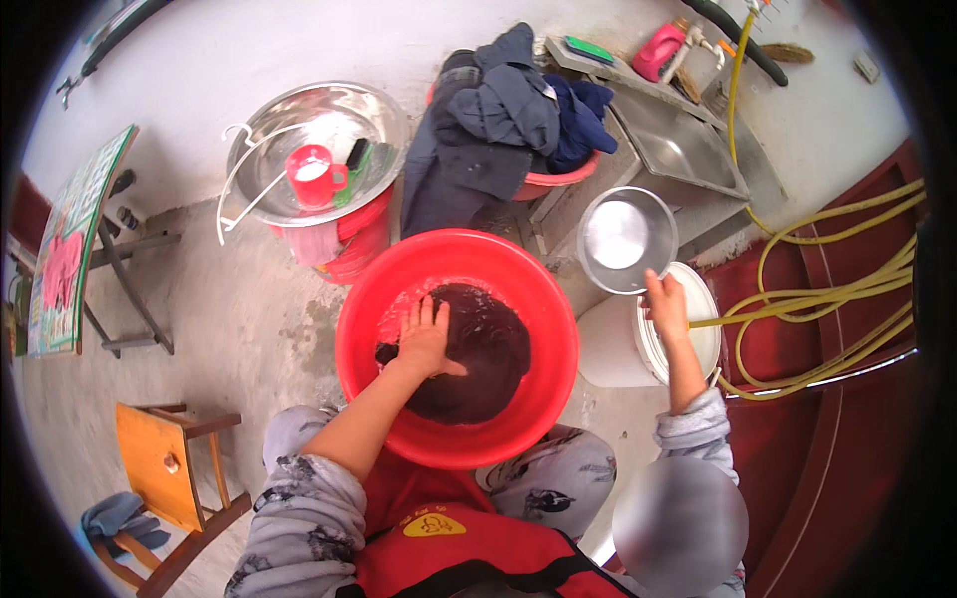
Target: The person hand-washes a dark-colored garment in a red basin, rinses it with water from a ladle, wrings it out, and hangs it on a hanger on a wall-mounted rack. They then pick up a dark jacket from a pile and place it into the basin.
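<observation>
A red plastic basin (366,321) stands before me, between my knees. Dark wet cloth and water (486,359) fill its bottom; where one ends and the other begins is hard to tell. My left hand (425,336) lies palm down on the dark contents with its fingers spread, holding nothing that I can see. In my right hand (665,303) is a metal pot (626,232), gripped at its near side and tilted so that its inside faces me. Beneath that hand stands a white plastic bucket (712,329).
Dark clothes (493,127) are heaped over a pink tub (561,179) beside a metal sink (680,142). A metal basin (247,179) holding a red mug (310,179) and brush (359,153) rests on a red bucket (366,232). A yellow hose (807,299) coils right; a wooden chair (153,463) stands left.
</observation>
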Action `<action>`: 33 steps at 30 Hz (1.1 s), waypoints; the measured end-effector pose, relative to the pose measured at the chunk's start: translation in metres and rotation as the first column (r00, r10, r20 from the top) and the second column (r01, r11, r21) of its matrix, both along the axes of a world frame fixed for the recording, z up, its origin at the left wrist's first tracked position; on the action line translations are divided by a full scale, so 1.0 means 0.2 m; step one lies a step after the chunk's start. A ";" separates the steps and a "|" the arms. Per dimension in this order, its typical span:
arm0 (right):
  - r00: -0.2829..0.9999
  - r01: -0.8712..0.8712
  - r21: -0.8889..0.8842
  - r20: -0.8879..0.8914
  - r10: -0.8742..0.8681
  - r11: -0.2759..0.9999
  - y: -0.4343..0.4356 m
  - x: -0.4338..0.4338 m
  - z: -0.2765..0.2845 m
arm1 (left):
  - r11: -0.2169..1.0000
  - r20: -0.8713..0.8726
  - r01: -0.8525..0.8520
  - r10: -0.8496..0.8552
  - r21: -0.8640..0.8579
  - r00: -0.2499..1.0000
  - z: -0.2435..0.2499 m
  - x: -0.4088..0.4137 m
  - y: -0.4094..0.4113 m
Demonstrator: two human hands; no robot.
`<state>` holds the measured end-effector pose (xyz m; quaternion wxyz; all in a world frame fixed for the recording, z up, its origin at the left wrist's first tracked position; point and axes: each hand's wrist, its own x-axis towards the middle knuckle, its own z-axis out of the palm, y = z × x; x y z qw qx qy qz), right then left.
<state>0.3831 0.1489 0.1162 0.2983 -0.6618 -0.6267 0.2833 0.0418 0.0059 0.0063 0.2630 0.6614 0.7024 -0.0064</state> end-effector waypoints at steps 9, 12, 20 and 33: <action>0.555 0.392 0.057 0.781 -0.286 0.918 0.15 0.97 -0.18 | 0.992 0.094 -0.040 0.028 0.121 0.995 -0.14 0.00 0.02; 0.433 0.438 -0.154 0.900 -0.058 0.886 0.20 1.02 -0.34 | 0.985 0.088 -0.111 0.100 0.130 0.991 -0.12 0.02 0.04; 0.290 0.344 -0.405 0.904 0.315 0.847 0.31 0.98 -0.92 | 0.969 0.295 -0.226 0.246 -0.103 0.923 -0.15 0.03 0.06; 0.921 0.296 -0.654 0.388 -0.027 0.696 0.37 1.02 -1.09 | 0.811 0.754 -0.374 0.569 -0.449 0.327 0.12 -0.06 0.15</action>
